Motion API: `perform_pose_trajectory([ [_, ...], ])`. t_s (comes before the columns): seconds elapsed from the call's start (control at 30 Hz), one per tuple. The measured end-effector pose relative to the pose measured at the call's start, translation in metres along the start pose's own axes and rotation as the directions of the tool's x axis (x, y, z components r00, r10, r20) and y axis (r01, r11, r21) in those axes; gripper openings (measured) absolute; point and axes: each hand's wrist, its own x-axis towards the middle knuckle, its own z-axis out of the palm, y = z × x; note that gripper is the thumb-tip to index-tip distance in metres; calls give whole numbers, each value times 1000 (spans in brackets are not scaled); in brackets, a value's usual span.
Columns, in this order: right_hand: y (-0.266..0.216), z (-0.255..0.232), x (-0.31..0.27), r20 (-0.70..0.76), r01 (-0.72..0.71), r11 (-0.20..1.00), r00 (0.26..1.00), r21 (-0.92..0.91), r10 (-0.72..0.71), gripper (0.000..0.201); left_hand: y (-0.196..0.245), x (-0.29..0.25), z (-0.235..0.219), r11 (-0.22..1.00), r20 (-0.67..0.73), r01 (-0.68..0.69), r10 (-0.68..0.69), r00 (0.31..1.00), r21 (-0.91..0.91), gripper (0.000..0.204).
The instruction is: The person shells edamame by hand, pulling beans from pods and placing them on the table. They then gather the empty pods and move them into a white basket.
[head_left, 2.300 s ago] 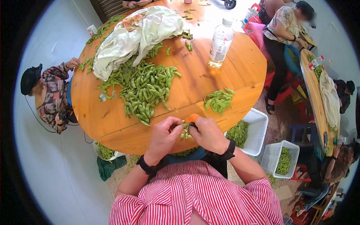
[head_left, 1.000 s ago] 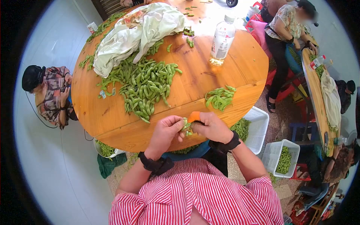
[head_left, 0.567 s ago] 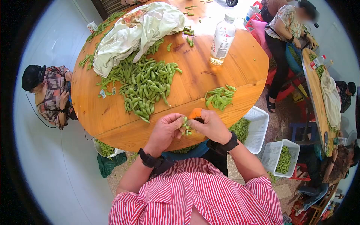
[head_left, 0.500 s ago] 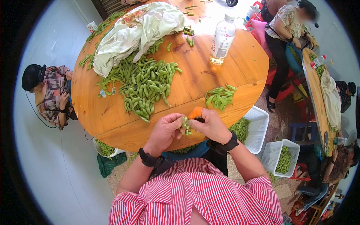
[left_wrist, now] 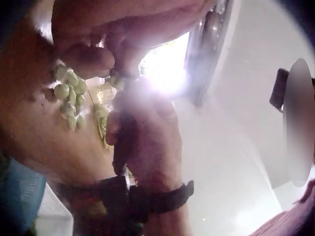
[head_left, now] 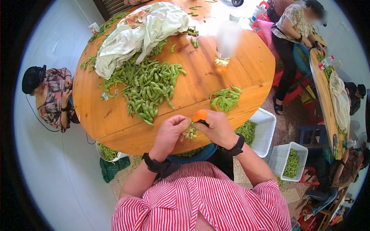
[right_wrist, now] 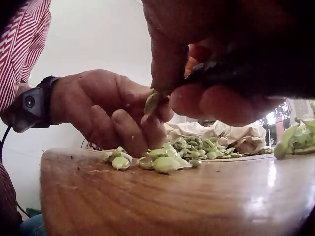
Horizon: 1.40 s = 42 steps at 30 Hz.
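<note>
My left hand and right hand meet just over the near edge of the wooden table. Between their fingertips is a small green edamame pod, pinched by the left thumb and fingers, with the right thumb and fingers gripping its other end. An orange cover sits on a right finger, with a black piece beside it. Shelled pale green beans lie on the tabletop under the hands, and the left wrist view shows them as a small cluster.
A big heap of edamame pods lies ahead, partly under a pale cloth. A smaller pile sits to the right, with a bottle behind it. White baskets stand on the floor at right. Other people sit around.
My hands stay together at the table edge, shifting slightly; the right hand's orange-covered finger has tipped toward the left hand. The person at the left has drawn an arm back from the table.
</note>
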Motion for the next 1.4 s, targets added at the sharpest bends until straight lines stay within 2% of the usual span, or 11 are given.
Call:
perform_pose_trajectory([
  [0.07, -4, -2, 1, 50, -41, 997, 998, -72, 44, 14, 5, -4, 5, 977, -10, -77, 81, 997, 201, 24],
  [0.3, 5, 9, -3, -6, -52, 945, 999, -323, 53, 17, 6, 0, 11, 942, -38, -88, 106, 994, 325, 27],
  [0.4, 13, 10, -5, -22, -103, 956, 995, -274, 101, 18, -6, 10, 0, 812, -1, -206, 247, 969, 546, 23],
  [0.47, 15, 7, -4, -32, -242, 969, 970, -49, 241, 17, -9, 12, -3, 679, -11, -296, 410, 912, 672, 17],
  [0.73, 13, 7, -3, 12, -349, 911, 935, 222, 355, 17, 3, -4, 12, 585, 106, -394, 463, 880, 709, 20],
  [0.8, 5, 5, -1, 23, -364, 884, 927, 292, 374, 20, -2, -2, 11, 416, 170, -499, 613, 771, 760, 21],
  [0.93, 1, 4, -1, 63, -400, 823, 909, 402, 411, 14, -3, -5, 11, 382, 184, -517, 640, 746, 766, 22],
  [1.0, 2, 5, -1, 76, -389, 778, 910, 493, 407, 12, -10, -3, 9, 662, 66, -466, 535, 842, 587, 17],
  [1.03, 2, 5, -2, 118, -418, 730, 897, 541, 426, 10, -9, -3, 8, 662, 66, -467, 535, 842, 586, 17],
  [1.1, 3, 4, -3, 161, -446, 678, 883, 585, 441, 9, -5, -3, 5, 953, 34, -217, 215, 976, 210, 13],
  [1.4, 10, 3, -4, 251, -421, 461, 888, 781, 385, 10, -1, 6, -10, 959, 230, 113, -52, 972, -261, 16],
])
